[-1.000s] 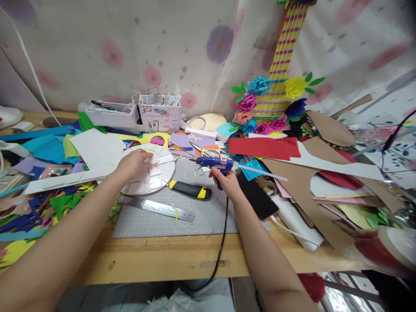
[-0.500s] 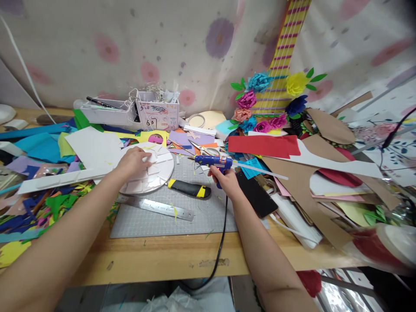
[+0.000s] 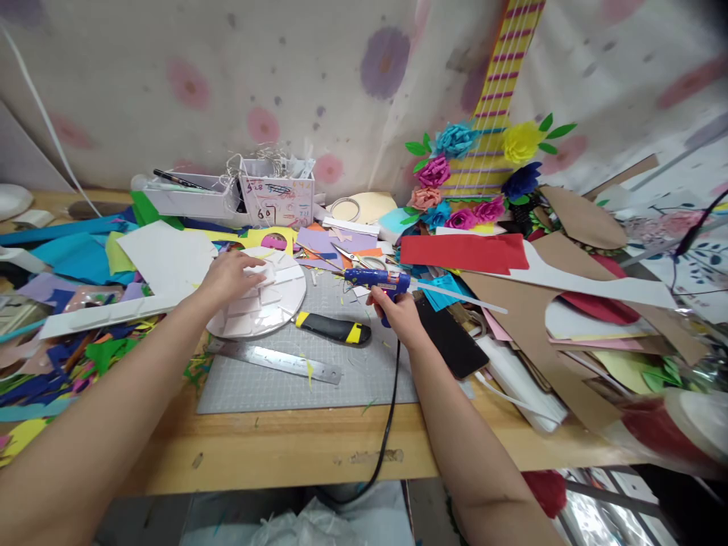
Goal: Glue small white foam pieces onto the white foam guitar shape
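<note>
Left hand (image 3: 232,274) has slid a touch toward the far side of the white disc (image 3: 293,291) since a second ago. It's half open over the strips (image 3: 283,274) there, can't tell if it's touching. So the disc's under the left hand; the right hand (image 3: 401,312), off to the disc's right, is wrapped around a glue gun (image 3: 372,280). Knife (image 3: 334,329) right beside the disc, ruler (image 3: 278,360) in front.
</note>
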Motion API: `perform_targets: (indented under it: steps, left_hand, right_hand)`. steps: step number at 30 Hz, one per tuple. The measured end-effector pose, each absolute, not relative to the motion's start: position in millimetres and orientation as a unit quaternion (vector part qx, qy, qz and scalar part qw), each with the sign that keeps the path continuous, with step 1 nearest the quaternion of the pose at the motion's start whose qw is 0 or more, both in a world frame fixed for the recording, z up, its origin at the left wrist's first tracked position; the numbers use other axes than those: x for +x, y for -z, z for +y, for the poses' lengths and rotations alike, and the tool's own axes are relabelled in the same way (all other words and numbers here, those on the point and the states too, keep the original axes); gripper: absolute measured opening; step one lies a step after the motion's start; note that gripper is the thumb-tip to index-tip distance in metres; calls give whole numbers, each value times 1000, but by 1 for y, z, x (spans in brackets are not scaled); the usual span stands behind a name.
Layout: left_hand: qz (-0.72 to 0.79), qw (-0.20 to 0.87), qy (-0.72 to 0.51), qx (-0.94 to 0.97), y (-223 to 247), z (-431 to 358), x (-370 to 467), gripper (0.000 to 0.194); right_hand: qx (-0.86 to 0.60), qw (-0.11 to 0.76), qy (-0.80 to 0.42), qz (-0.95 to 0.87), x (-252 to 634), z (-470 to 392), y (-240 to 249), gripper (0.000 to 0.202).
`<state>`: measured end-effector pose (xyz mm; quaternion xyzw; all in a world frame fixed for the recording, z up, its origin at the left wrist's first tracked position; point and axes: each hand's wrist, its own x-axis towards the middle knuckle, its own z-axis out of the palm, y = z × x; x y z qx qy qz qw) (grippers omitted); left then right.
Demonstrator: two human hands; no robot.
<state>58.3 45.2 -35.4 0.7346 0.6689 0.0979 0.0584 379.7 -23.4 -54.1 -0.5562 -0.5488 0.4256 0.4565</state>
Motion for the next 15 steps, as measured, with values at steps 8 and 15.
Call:
perform_targets:
  steps: [8, 15]
  left_hand:
    - [669, 52, -79, 737, 45, 49, 60, 37]
    - [676, 79, -88, 728, 41, 48, 61, 36]
  right_hand:
    - [-561, 455, -430, -542, 381, -21, 57, 49]
    - [-562, 455, -428, -542, 381, -21, 57, 50]
